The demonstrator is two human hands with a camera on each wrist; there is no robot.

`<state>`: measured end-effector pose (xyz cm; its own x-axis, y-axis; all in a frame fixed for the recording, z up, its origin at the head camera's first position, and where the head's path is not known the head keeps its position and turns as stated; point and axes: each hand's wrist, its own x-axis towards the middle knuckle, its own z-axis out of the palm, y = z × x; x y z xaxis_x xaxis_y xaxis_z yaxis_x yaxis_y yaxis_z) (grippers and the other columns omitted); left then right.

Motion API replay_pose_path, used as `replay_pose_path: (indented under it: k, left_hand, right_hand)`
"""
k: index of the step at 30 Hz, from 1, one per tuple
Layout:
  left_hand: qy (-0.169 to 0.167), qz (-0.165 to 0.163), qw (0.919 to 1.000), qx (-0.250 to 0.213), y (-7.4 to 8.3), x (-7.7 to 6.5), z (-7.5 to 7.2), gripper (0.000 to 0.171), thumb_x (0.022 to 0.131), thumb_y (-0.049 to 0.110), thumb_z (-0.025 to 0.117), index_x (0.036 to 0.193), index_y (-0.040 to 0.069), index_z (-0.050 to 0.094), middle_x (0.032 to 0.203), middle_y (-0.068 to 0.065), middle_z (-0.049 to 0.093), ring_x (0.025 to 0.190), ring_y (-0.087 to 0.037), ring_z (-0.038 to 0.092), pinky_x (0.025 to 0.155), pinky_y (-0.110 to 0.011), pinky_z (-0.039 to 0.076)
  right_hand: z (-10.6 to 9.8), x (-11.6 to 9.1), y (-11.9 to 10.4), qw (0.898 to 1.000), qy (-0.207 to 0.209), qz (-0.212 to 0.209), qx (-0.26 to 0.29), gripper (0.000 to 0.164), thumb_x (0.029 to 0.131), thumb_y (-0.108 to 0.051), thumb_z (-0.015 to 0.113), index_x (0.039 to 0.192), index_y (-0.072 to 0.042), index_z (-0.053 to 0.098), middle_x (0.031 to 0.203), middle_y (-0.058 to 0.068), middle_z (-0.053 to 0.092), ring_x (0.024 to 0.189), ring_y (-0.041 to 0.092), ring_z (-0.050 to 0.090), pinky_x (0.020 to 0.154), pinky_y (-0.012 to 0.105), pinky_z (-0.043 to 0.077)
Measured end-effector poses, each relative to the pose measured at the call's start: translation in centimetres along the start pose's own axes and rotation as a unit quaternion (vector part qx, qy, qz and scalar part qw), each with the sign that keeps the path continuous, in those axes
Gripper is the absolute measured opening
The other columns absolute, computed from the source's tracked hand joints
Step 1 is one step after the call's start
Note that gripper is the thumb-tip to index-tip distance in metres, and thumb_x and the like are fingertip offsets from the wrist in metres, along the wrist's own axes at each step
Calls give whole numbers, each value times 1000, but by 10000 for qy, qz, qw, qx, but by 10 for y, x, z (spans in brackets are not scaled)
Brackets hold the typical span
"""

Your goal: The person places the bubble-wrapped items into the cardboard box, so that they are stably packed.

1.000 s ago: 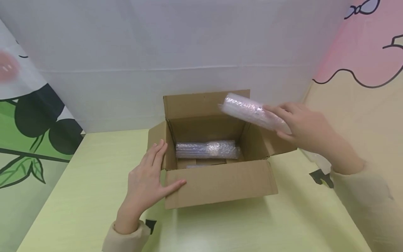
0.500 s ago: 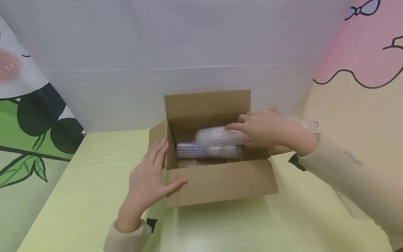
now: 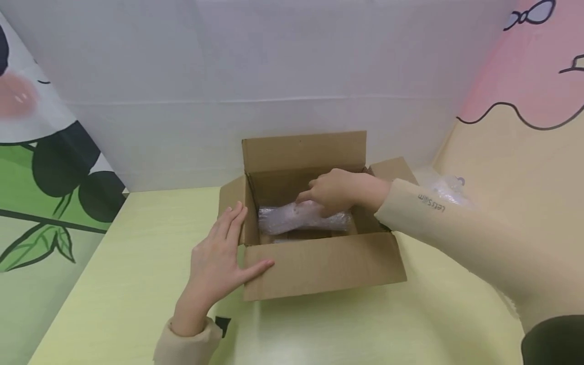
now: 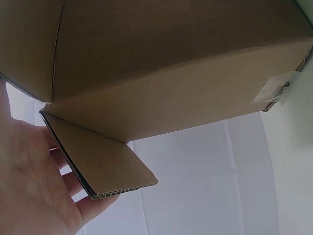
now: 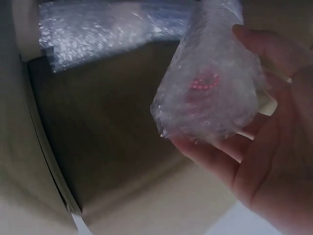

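An open cardboard box (image 3: 326, 267) stands on the table with its flaps folded out. My right hand (image 3: 335, 190) reaches inside and grips a bubble-wrapped roll (image 3: 283, 218), tilted, with something reddish showing through its end in the right wrist view. Beneath it on the box floor lies another bubble-wrapped package (image 5: 112, 29). My left hand (image 3: 214, 263) rests on the box's near left corner, fingers along the left flap (image 4: 98, 156), thumb on the front flap. What the wraps contain is too unclear to tell.
More bubble wrap (image 3: 449, 190) lies to the right of the box, partly behind the right sleeve (image 3: 438, 218). A white wall (image 3: 301, 71) rises just behind the box. The pale green table (image 3: 128, 263) extends to the left and in front.
My right hand has carried the bubble-wrapped roll from above the right flap down and leftward into the box, over the package there. The left hand has kept its place on the box.
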<state>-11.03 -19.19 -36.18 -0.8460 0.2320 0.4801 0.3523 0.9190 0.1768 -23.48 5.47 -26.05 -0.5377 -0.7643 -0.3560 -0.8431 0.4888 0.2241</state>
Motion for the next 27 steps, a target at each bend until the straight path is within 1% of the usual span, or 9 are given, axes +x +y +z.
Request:
replay_pose_path:
  k: [3,7,9,11,16,20,22,25,27]
  left_hand:
    - [-25,-5,10000,-31,1,0,0,108,70,75,63,151,12,33,156,-2,36,142,-27,38,48,-26,43]
    - [-12,18,10000,-44,4,1,0,108,70,77,62,151,12,32,156,-3,36,142,-27,38,47,-24,42]
    - [-18,25,10000,-54,6,1,0,108,71,77,61,151,12,32,156,-3,37,142,-27,38,47,-24,41]
    - [-41,19,10000,-69,8,1,0,108,71,77,61,152,12,31,156,-3,37,143,-28,38,48,-24,42]
    - [-100,13,9999,-99,12,3,1,108,70,75,63,152,12,32,156,-3,36,142,-27,38,50,-26,44]
    - [-123,32,9999,-78,14,3,1,107,70,75,63,152,12,32,156,-3,36,142,-27,38,48,-24,42]
    - [-136,38,9999,-70,14,4,0,107,70,75,62,151,12,32,156,-3,36,142,-27,38,47,-23,41]
    - [-173,38,9998,-65,14,4,0,107,70,75,63,151,12,32,156,-3,36,143,-27,38,47,-22,40]
    - [-197,27,9998,-71,13,4,0,106,71,74,63,151,12,32,157,-2,35,143,-27,37,48,-24,42]
  right_hand:
    - [6,11,1,9990,-363,-90,233,58,89,-23,68,142,-33,45,125,6,61,107,24,63,72,41,54]
    - [13,19,7,9955,-717,0,624,64,87,-22,72,143,-32,43,136,7,55,125,25,55,89,47,52]
    - [15,21,12,9932,-842,79,799,66,86,-20,73,144,-31,43,138,7,55,128,26,52,96,48,48]
    - [18,22,16,9909,-947,125,951,68,85,-17,74,144,-28,43,139,7,55,129,27,51,100,48,46]
    - [27,24,21,9861,-1138,18,1207,71,81,-11,76,143,-21,43,134,12,58,125,28,54,101,44,46]
    - [35,27,19,9800,-1387,85,1426,73,83,-11,74,146,-21,39,132,12,60,114,22,58,92,39,49]
    - [38,27,18,9767,-1485,147,1543,74,85,-11,73,148,-20,37,134,11,59,113,20,59,90,37,50]
    - [39,26,17,9755,-1500,151,1604,74,86,-13,72,149,-20,35,138,11,56,116,19,58,91,37,50]
    - [37,24,17,9773,-1379,35,1607,72,85,-14,73,148,-19,37,139,11,55,123,23,56,97,40,48]
